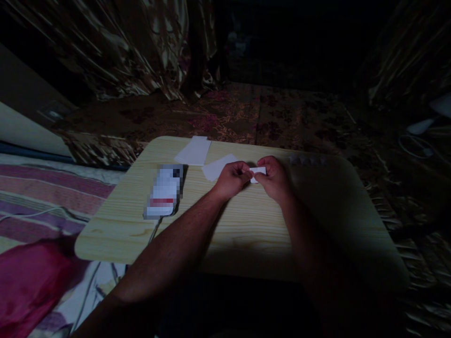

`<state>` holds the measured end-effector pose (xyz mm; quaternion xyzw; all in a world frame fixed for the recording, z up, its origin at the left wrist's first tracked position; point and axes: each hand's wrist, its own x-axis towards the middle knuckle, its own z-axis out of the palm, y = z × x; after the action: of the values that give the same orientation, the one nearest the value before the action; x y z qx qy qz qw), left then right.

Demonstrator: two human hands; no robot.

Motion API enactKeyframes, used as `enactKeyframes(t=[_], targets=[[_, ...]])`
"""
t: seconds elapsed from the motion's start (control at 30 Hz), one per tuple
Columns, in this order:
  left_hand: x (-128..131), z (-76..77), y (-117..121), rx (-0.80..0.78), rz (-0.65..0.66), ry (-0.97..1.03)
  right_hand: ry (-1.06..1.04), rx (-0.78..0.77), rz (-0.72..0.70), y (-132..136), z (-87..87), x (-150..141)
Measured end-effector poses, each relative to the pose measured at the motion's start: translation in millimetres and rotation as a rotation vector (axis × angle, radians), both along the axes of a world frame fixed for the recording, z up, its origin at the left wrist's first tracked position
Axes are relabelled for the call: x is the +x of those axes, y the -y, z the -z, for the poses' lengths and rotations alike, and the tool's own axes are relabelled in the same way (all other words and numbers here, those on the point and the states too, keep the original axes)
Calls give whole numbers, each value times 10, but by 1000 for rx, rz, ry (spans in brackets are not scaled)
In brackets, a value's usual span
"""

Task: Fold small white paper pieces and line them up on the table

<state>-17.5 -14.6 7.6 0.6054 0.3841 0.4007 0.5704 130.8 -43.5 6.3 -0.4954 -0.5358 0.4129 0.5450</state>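
Observation:
Between my two hands is a small folded piece of white paper point(259, 173), held just above the wooden table point(243, 220). My left hand point(232, 179) pinches its left end, fingers closed. Thumb and fingers of my right hand point(274, 177) grip the right side of the same paper. Some flat white paper sheets point(215, 168) lie beyond my left hand, and another stack of white paper point(195, 150) rests farther left near the table's back edge. Several small folded paper pieces point(306, 160) stand in a row to the right of my right hand, dim in shadow.
A blurred-out phone-like object point(164, 190) with a cable point(154, 231) lies on the table's left. Left of the table is a striped bed cover point(88, 195) with a red cloth point(35, 281). Patterned fabric point(225, 112) and curtains point(148, 47) are behind; the right side is dark.

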Motion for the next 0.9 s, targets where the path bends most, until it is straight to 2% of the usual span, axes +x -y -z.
enactKeyframes(t=[0.37,0.6,0.9], targets=[[-6,4,-16,-38,-18,33,6,-3,6,-15,25,10],[11,8,-11,45,-78,-33,4,-14,54,-42,53,13],[9,18,-19,70,-44,-62,21,-18,65,-37,70,17]])
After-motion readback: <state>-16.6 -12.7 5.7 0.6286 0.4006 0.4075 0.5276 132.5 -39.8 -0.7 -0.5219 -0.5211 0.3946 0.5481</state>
